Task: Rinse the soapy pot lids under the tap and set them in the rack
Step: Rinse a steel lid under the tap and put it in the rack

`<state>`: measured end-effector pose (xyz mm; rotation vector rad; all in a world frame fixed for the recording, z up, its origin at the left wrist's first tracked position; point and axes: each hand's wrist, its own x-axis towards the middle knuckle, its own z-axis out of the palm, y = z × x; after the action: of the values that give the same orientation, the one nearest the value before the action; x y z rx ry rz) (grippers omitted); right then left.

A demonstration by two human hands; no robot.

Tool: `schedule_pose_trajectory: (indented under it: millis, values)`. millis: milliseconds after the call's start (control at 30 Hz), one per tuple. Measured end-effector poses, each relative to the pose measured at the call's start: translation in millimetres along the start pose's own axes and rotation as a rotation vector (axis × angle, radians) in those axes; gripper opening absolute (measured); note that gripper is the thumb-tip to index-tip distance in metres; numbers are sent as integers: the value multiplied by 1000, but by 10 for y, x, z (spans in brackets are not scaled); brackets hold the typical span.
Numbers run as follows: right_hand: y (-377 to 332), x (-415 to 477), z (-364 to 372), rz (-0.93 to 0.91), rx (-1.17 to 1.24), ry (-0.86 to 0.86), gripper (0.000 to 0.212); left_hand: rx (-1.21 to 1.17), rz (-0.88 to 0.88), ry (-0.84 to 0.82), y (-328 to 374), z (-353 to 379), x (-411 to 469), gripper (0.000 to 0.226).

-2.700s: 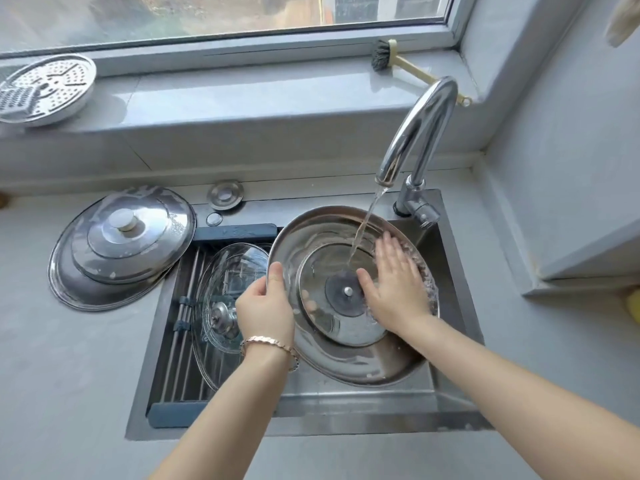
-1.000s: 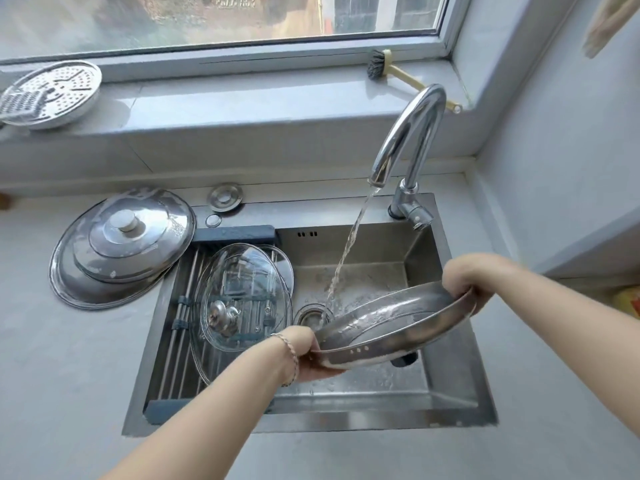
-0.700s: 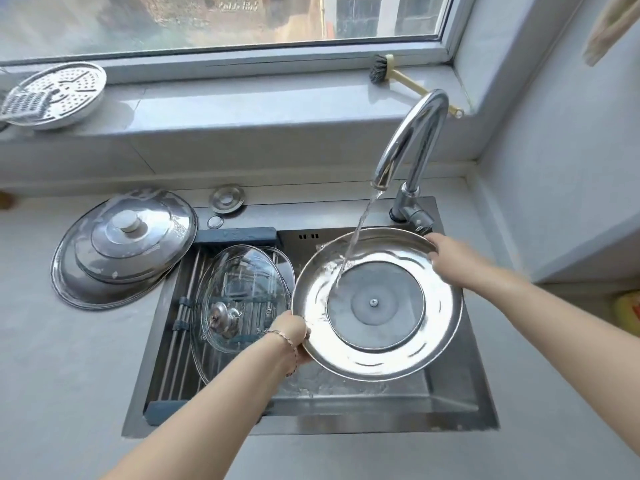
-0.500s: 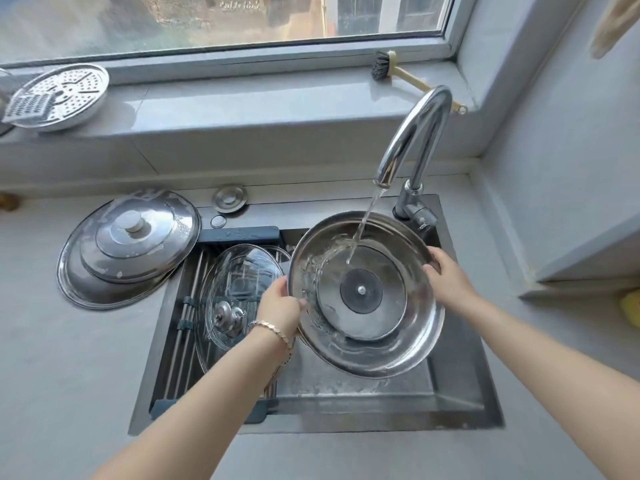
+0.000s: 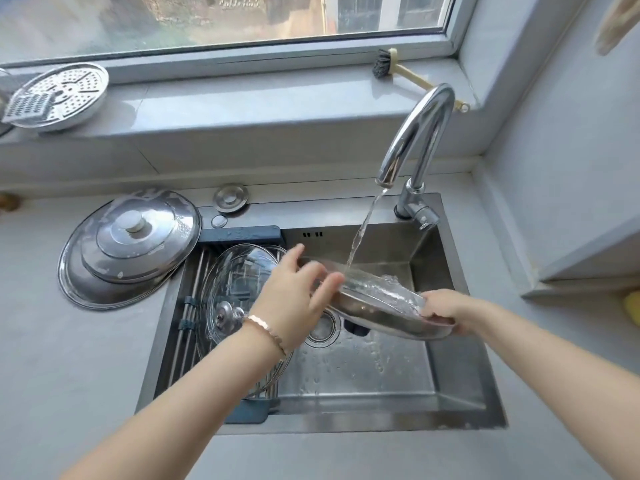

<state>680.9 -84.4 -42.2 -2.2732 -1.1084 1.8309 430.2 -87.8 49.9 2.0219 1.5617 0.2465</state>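
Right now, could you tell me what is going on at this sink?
A person is rinsing a steel pot lid under the running tap, over the sink. The right hand grips its near rim and holds it tilted, while the left hand lies against its far edge with fingers straight. Water sheets across the lid. A glass lid already lies on the rack at the sink's left, and stacked steel lids wait on the counter.

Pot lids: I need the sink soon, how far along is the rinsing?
Done: a clear glass lid lies on the blue-ended rack. In hand: a round steel lid tilted under the running tap, right hand gripping its rim, left hand touching it. Left: the sudsy domed steel lids stacked on the counter.
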Motion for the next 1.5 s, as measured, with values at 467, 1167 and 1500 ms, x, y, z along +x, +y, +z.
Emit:
schedule_pose_trajectory:
  millis: [467,1167,1500]
  values:
    - [-232,-88,-331,22,355,55,57,-794,-602,241,71,366,203,50]
    - [-831,-200,-211,-574,449,475,26,-1718,-1037,91,-253,357,-66,46]
    - [-345,56,523,-486,542,275,49,-1578,-826,344,-557,182,-207,31]
